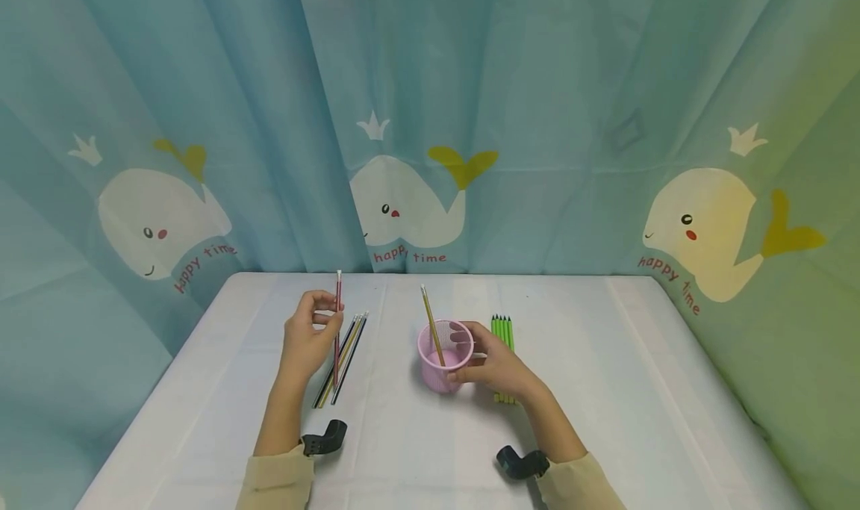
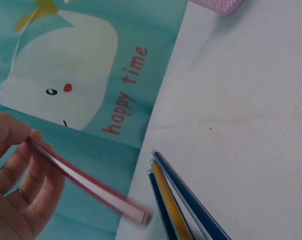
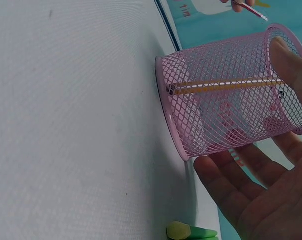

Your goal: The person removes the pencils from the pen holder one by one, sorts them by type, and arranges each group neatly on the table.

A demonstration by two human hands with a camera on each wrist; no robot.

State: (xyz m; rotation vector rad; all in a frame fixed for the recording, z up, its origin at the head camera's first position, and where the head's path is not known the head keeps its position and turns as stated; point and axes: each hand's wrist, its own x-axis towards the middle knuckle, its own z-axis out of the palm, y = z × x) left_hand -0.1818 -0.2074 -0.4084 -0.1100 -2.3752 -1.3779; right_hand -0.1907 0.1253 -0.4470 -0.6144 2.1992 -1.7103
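My left hand (image 1: 309,340) pinches a red pencil (image 1: 338,292) between thumb and fingertips, its length near upright. In the left wrist view the pencil (image 2: 96,186) slants down from the fingertips over the table. Below it several dark and yellow pencils (image 1: 348,361) lie fanned on the cloth. A pink mesh pen cup (image 1: 438,378) stands at the middle, and my right hand (image 1: 500,364) grips its right side, thumb near the rim. Inside leans one yellow pencil (image 1: 430,316), its lower end at the cup's bottom, seen through the mesh in the right wrist view.
Several green pencils (image 1: 504,332) lie side by side behind the right hand, partly covered by it. A white cloth covers the table (image 1: 605,390). A blue-green curtain (image 1: 551,122) with printed whales hangs along the far edge.
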